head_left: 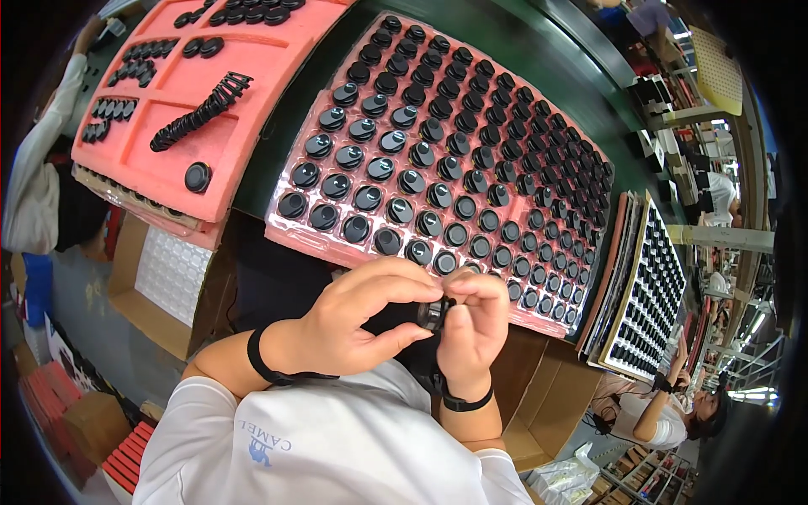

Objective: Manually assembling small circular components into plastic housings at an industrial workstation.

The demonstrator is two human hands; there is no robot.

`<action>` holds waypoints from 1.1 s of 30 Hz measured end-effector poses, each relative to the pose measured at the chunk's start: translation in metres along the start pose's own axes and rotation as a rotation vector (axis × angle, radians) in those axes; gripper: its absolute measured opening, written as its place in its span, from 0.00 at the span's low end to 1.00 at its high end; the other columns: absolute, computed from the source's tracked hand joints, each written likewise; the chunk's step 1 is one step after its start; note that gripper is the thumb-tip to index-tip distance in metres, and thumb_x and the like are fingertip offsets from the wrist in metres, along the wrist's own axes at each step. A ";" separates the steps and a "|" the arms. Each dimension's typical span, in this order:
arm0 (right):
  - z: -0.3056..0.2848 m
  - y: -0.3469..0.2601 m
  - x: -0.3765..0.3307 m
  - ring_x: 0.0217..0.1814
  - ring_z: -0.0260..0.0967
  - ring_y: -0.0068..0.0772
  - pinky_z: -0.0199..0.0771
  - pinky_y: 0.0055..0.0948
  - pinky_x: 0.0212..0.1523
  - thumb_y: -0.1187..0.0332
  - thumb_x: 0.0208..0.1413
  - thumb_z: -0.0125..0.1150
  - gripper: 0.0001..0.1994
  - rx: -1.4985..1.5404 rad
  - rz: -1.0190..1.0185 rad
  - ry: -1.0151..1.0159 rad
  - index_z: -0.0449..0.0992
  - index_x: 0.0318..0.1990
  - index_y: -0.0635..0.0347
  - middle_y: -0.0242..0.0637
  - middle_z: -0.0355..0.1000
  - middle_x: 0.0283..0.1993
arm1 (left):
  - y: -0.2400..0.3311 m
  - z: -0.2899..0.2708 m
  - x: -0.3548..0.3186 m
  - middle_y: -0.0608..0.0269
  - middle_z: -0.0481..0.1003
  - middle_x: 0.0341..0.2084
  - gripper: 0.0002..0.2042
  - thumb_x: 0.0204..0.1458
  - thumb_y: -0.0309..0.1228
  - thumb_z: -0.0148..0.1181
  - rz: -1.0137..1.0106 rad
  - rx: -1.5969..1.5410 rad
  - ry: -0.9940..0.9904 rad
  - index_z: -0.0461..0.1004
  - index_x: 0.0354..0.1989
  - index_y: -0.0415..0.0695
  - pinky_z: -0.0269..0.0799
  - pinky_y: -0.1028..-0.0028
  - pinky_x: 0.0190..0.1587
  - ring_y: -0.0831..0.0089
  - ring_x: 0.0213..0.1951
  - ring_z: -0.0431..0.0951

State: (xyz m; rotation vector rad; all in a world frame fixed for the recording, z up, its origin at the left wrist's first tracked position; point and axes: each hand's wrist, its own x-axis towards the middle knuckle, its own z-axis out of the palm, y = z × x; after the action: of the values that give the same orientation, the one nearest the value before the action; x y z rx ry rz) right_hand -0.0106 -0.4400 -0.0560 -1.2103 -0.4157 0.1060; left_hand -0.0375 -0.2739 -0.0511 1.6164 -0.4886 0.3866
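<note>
My left hand and my right hand meet in front of my chest, at the near edge of a big tray. Between them is a small round black part, dark and glossy on its face. The left thumb and fingertips close on it from one side, and the right thumb and bent fingers pinch it from the other, hiding part of it. Just beyond lies the clear plastic tray on pink foam, filled with rows of similar round black parts.
At the left, a pink foam tray holds a curved stack of black rings, a single round part and several small groups. Cardboard boxes stand below. More stacked trays are at the right, near a co-worker; another person's sleeve is far left.
</note>
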 end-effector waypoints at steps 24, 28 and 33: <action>0.010 -0.001 0.002 0.29 0.57 0.23 0.58 0.21 0.30 0.65 0.61 0.50 0.10 -0.094 -0.056 0.004 0.64 0.42 0.63 0.35 0.63 0.32 | 0.002 -0.001 -0.001 0.50 0.73 0.39 0.17 0.43 0.23 0.66 0.063 0.053 0.016 0.71 0.43 0.35 0.73 0.70 0.41 0.61 0.40 0.75; 0.009 0.000 0.006 0.29 0.57 0.23 0.58 0.21 0.30 0.65 0.61 0.50 0.10 -0.141 -0.163 -0.011 0.64 0.42 0.63 0.35 0.63 0.32 | 0.000 -0.003 -0.001 0.50 0.73 0.39 0.17 0.44 0.24 0.66 0.061 0.042 0.021 0.71 0.43 0.35 0.73 0.70 0.41 0.61 0.39 0.76; 0.010 0.000 0.002 0.29 0.57 0.23 0.58 0.21 0.31 0.65 0.60 0.51 0.10 0.042 -0.050 -0.022 0.63 0.42 0.63 0.35 0.63 0.32 | 0.001 -0.003 -0.001 0.50 0.73 0.39 0.17 0.45 0.24 0.66 0.077 0.015 0.009 0.71 0.44 0.36 0.73 0.70 0.41 0.61 0.39 0.76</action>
State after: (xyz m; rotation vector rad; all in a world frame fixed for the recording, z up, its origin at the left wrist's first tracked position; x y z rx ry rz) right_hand -0.0121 -0.4305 -0.0527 -1.1576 -0.4608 0.0851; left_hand -0.0388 -0.2713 -0.0500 1.6127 -0.5433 0.4560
